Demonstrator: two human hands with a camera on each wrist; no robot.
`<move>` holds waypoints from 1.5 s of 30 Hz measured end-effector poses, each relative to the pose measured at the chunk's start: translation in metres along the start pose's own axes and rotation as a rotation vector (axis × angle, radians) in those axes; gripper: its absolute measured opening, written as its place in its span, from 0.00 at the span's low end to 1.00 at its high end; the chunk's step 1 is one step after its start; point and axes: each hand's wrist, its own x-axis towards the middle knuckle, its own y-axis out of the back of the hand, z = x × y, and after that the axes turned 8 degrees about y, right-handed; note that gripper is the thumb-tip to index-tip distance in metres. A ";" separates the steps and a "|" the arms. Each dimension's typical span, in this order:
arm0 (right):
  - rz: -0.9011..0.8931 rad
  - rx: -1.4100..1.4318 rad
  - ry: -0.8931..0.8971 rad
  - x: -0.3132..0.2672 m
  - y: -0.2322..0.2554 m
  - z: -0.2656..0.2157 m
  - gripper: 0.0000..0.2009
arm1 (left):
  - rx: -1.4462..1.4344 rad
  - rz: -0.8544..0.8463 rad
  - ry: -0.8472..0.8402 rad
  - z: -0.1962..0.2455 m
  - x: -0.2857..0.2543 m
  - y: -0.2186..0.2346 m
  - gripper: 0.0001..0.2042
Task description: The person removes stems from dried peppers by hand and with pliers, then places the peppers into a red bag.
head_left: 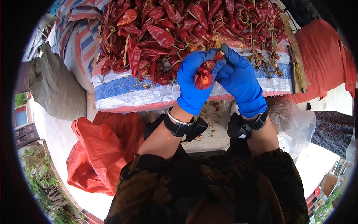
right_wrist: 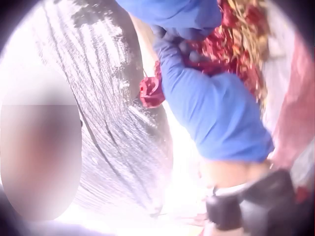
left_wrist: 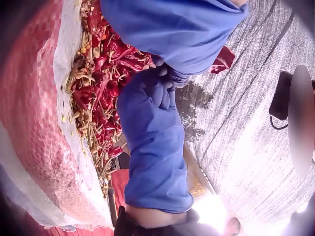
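Note:
Both hands wear blue gloves and meet over the near edge of a heap of dried red chili peppers. My left hand grips a dried red chili pepper, whose torn end shows orange inside. The curled fingers of my right hand pinch the same pepper near its upper end, close against the left fingers. In the left wrist view a piece of the pepper sticks out beyond the left glove. The right wrist view shows the pepper beside the left hand; the fingertips are partly hidden.
A striped woven sheet lies under the heap, with loose seeds and stems on it. Scissors lie at the right edge. Red sacks stand to the right, a red bag and a grey sack to the left.

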 end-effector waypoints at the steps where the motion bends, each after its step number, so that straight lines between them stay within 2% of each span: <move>1: -0.017 0.105 -0.066 0.001 0.002 0.002 0.07 | -0.094 0.033 0.015 0.000 -0.001 -0.003 0.18; 3: -0.035 0.210 -0.129 0.000 0.000 0.004 0.08 | -0.189 0.064 0.029 0.001 -0.003 -0.004 0.17; 5: 0.039 0.314 -0.141 -0.005 -0.009 0.006 0.08 | -0.121 0.024 0.239 0.007 -0.001 -0.003 0.14; 6: 0.039 0.314 -0.141 -0.007 -0.013 0.007 0.08 | -0.121 0.025 0.240 0.009 0.000 -0.004 0.14; 8: 0.205 0.213 -0.021 -0.009 -0.020 0.007 0.08 | -0.219 0.061 0.389 0.010 0.000 -0.008 0.12; 9: 0.207 0.213 -0.019 -0.009 -0.021 0.004 0.08 | -0.220 0.060 0.390 0.011 0.000 -0.008 0.12; 11: 0.199 -0.505 0.454 -0.007 -0.021 -0.004 0.09 | -0.034 -0.045 0.426 0.012 0.000 -0.008 0.16; 12: 0.200 -0.506 0.458 -0.008 -0.018 -0.007 0.09 | -0.036 -0.047 0.424 0.014 0.002 -0.007 0.16; 14: 0.047 -0.185 0.288 -0.010 -0.012 -0.011 0.06 | -0.415 -0.109 0.850 0.020 0.008 -0.004 0.14; 15: 0.047 -0.185 0.287 -0.009 -0.010 -0.009 0.06 | -0.416 -0.109 0.850 0.022 0.009 -0.004 0.14; 17: 0.113 0.155 0.119 -0.008 -0.005 -0.004 0.06 | -0.693 -0.082 0.904 0.025 0.010 -0.004 0.10; 18: 0.115 0.155 0.120 -0.003 0.002 -0.014 0.06 | -0.693 -0.083 0.905 0.026 0.007 -0.003 0.10; 20: -0.177 0.431 0.251 0.008 0.016 -0.044 0.07 | -0.914 -0.048 0.960 0.026 0.001 -0.001 0.10; 21: -0.160 0.300 0.389 0.007 0.018 -0.049 0.10 | -0.913 -0.048 0.960 0.024 0.000 -0.001 0.10; 22: -0.161 0.303 0.389 0.004 0.012 -0.051 0.10 | -0.926 -0.068 0.956 0.023 -0.001 -0.001 0.10; 24: 0.220 -0.517 0.525 0.001 0.003 -0.049 0.10 | -0.933 -0.091 0.948 0.021 0.001 0.001 0.10; 25: 0.276 -0.811 0.502 0.000 0.006 -0.053 0.09 | -0.936 -0.106 0.939 0.022 0.003 0.003 0.10; 26: 0.277 -0.810 0.501 0.000 0.009 -0.054 0.09 | -0.940 -0.122 0.931 0.024 0.005 0.003 0.11; 28: 0.141 -1.163 0.653 0.004 0.016 -0.053 0.13 | -0.864 -0.118 0.905 0.029 0.009 0.003 0.11; 29: 0.142 -1.168 0.654 0.006 0.019 -0.051 0.13 | -0.791 -0.115 0.877 0.031 0.009 0.001 0.11; 31: 0.178 -1.644 0.924 0.004 0.023 -0.055 0.21 | -0.759 -0.114 0.835 0.028 0.008 0.000 0.11; 32: 0.253 -1.622 0.790 0.000 0.016 -0.056 0.27 | -0.717 -0.106 0.799 0.026 0.006 -0.001 0.12; 34: 0.318 -1.851 1.026 -0.002 0.022 -0.061 0.27 | -0.790 -0.164 0.753 0.019 0.004 -0.001 0.11; 36: 0.357 -1.862 1.052 -0.008 0.029 -0.075 0.25 | -0.735 -0.096 0.794 0.019 0.003 0.002 0.11; 38: 0.425 -2.027 1.114 -0.017 0.039 -0.088 0.23 | -0.724 -0.085 0.821 0.020 0.003 0.003 0.11; 40: 0.498 -2.060 1.115 -0.029 0.050 -0.103 0.21 | -0.707 -0.057 0.845 0.021 0.002 0.005 0.11; 42: 0.596 -2.157 1.221 -0.040 0.072 -0.124 0.20 | -0.699 -0.072 0.821 0.021 0.001 0.006 0.11; 43: 0.597 -2.162 1.229 -0.045 0.085 -0.135 0.20 | -0.707 -0.074 0.816 0.021 0.000 0.007 0.11; 45: 0.832 -2.401 1.076 -0.054 0.112 -0.155 0.17 | -0.812 -0.118 0.791 0.022 -0.004 0.008 0.11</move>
